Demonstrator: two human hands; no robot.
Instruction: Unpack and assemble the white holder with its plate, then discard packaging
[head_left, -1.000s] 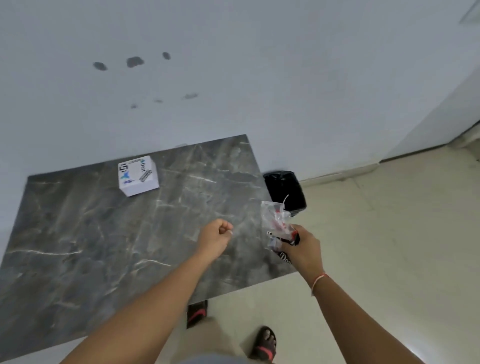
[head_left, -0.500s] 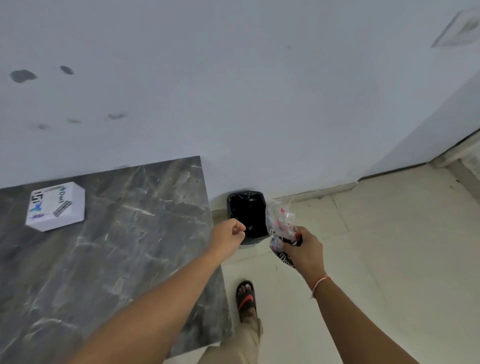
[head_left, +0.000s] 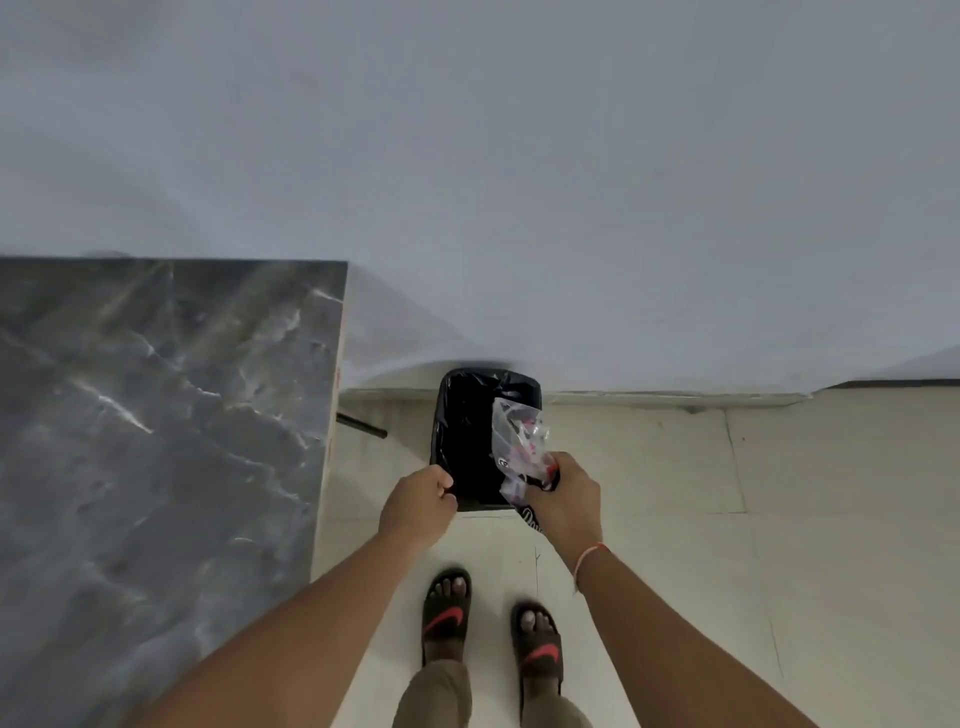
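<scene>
Holding crumpled packaging (head_left: 519, 447) over bin (head_left: 467, 441), right hand (head_left: 566, 493) fisted.

Home interior: marble table (head_left: 156, 441), tiled floor (head_left: 779, 519).

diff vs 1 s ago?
The person has stepped from the dark marble table to the black-lined bin. The right hand now holds the crumpled clear plastic packaging over it. The left hand stays fisted. The white box has left view.
</scene>
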